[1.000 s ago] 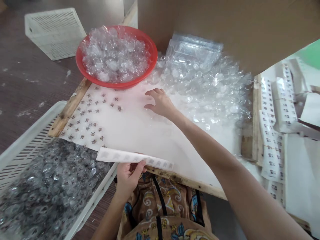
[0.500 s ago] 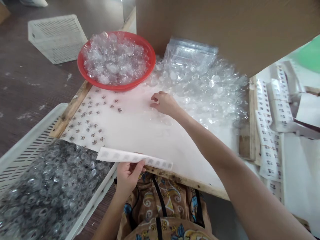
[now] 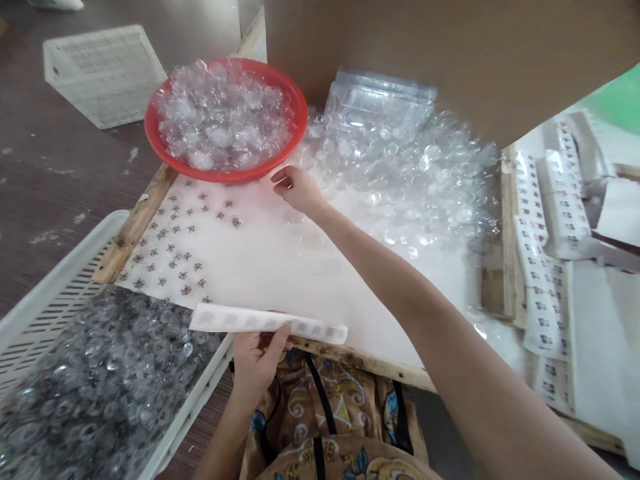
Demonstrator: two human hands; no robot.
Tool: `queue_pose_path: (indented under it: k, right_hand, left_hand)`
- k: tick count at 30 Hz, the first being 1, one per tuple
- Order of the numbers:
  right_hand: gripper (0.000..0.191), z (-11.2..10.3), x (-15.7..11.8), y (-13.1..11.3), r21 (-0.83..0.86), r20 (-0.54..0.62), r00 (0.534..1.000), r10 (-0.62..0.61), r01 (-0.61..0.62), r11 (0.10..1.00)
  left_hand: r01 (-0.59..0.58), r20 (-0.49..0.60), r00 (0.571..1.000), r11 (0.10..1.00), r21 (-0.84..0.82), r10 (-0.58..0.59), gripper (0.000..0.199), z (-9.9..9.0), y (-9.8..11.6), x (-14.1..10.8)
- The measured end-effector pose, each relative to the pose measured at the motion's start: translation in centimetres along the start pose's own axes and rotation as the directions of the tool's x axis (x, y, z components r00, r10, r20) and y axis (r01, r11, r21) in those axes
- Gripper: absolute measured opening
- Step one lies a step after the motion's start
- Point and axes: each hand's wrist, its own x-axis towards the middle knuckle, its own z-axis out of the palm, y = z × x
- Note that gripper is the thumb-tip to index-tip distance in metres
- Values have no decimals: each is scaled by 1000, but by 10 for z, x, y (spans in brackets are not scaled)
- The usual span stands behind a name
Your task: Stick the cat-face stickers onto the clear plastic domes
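My left hand [image 3: 263, 353] pinches a white strip of stickers [image 3: 267, 323] at the table's front edge. Dark printed marks show faintly through the strip. My right hand [image 3: 297, 190] hovers over the white tabletop [image 3: 260, 260], just right of the red basin [image 3: 153, 133]. Its fingers are curled toward the thumb, and whatever may be between them is too small or clear to make out. Several small clear pieces with dark prints [image 3: 183, 273] lie spread on the table's left side. A heap of clear plastic discs [image 3: 400, 180] lies beyond my right arm.
Clear plastic pieces [image 3: 220, 117] fill the basin. At lower left, a white crate [image 3: 60, 303] holds many printed clear pieces [image 3: 115, 360]. A cardboard panel [image 3: 450, 60] rises behind clear trays [image 3: 380, 100]. Bundled sticker strips [image 3: 537, 287] lie at right; a white basket [image 3: 105, 73] stands on the floor.
My right hand has moved left and slightly away from me, toward the red basin. My left hand keeps the sticker strip in nearly the same place.
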Motion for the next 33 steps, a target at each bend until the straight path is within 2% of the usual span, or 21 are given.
queue_pose_path:
  k: [2,3,5,7,9,11,13,15,18,23,29,33]
  right_hand:
    - [16,-8,0,2,224,109,983,148,-169,960]
    - [12,-12,0,3,284,154,966,208,-245,927]
    - [11,-22,-3,8,298,163,946,281,-319,900]
    - [10,-32,-12,18,182,48,968,248,-253,950]
    - [11,-42,-25,32,-53,-115,989,97,-104,993]
    - [17,-49,-39,48,-307,-211,976,-56,-12,952]
    - [22,-51,-51,59,-476,-202,971,-131,19,879]
    - [26,-48,-59,64,-549,-143,978,-153,50,834]
    - [33,-46,-62,63,-528,-108,980,-165,84,845]
    - [31,-58,-55,60,-323,-142,984,-111,60,945]
    - [25,-56,-55,68,-432,-76,979,-189,139,891]
    - [26,-53,-55,63,-312,-85,986,-141,108,944]
  left_hand:
    - [14,5,1000,1000,7,-14,21,-1,1,0]
    - [24,6,1000,1000,13,-24,22,-1,2,1]
    - [38,11,999,999,23,-38,24,-1,3,1]
    - [30,7,1000,999,24,-31,24,0,3,2]
    - [10,1,1000,1000,15,-10,24,0,3,2]
    - [4,2,1000,1000,4,-4,23,1,4,2]
    - [10,7,1000,1000,-5,-10,22,1,5,2]
    - [14,8,1000,1000,-7,-14,22,1,7,3]
    - [6,3,1000,1000,-5,-6,24,1,10,4]
    - [9,-7,1000,1000,-10,-9,23,3,11,3]
    - [13,-8,1000,1000,-12,-13,22,2,8,2]
    - [26,12,1000,1000,-1,-26,24,1,6,2]
